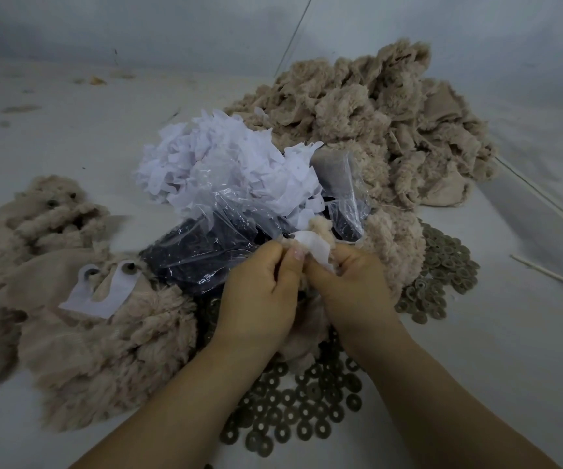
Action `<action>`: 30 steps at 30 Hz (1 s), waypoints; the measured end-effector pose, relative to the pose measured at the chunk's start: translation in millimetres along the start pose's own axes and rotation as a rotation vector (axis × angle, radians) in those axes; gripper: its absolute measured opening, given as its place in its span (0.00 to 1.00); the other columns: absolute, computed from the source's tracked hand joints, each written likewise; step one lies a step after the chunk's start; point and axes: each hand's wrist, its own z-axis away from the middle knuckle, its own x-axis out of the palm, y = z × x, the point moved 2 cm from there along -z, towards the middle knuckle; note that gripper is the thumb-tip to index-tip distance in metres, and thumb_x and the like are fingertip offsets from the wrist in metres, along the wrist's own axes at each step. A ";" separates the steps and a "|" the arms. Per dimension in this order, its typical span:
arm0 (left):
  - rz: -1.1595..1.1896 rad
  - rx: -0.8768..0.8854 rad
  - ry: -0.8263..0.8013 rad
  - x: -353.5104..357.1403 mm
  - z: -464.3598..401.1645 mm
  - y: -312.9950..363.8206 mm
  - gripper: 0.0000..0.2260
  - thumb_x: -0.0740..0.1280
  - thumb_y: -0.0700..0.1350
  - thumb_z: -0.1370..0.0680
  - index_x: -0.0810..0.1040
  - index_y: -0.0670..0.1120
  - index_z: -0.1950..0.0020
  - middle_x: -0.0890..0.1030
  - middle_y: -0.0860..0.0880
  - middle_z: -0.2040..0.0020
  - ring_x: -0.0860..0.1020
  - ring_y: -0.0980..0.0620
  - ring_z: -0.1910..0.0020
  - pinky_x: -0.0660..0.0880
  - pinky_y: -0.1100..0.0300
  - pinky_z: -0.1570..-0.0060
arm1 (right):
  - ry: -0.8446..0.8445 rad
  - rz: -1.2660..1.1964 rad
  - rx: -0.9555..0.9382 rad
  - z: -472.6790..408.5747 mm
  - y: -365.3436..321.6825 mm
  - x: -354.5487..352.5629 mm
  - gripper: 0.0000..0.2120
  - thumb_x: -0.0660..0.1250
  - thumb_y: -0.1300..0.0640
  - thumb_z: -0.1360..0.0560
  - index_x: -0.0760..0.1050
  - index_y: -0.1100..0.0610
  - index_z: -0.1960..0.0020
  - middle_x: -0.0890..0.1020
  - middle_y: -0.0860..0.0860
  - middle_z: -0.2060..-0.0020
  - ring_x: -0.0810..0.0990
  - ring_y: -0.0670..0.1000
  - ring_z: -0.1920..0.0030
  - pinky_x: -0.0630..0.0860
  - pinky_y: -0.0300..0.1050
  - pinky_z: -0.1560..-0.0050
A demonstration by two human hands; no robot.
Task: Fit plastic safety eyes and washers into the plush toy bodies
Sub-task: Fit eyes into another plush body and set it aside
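My left hand (260,292) and my right hand (351,282) meet at the middle and together pinch a beige plush toy body (320,228) with a white paper piece (314,247) against it. Whether an eye is between the fingers is hidden. Behind my hands lies a clear plastic bag (205,252) full of black safety eyes. Grey-brown ring washers (293,411) are scattered under and in front of my wrists, with more washers (439,275) to the right. A finished plush body (111,299) on the left carries a white paper piece with two eyes.
A heap of white paper cut-outs (212,157) sits behind the bag. A big pile of beige plush bodies (375,130) fills the back right. More plush bodies (46,211) lie at far left. Thin white sticks (551,274) lie at the right.
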 end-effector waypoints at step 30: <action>0.161 0.009 0.119 -0.2 1.5 4.1 0.16 0.61 0.45 0.22 0.67 0.54 0.70 0.72 0.59 0.72 0.68 0.61 0.72 0.64 0.71 0.72 | 0.033 -0.058 -0.087 3.9 -0.7 3.6 0.08 0.68 0.67 0.22 0.83 0.57 0.55 0.85 0.65 0.58 0.84 0.64 0.57 0.81 0.64 0.52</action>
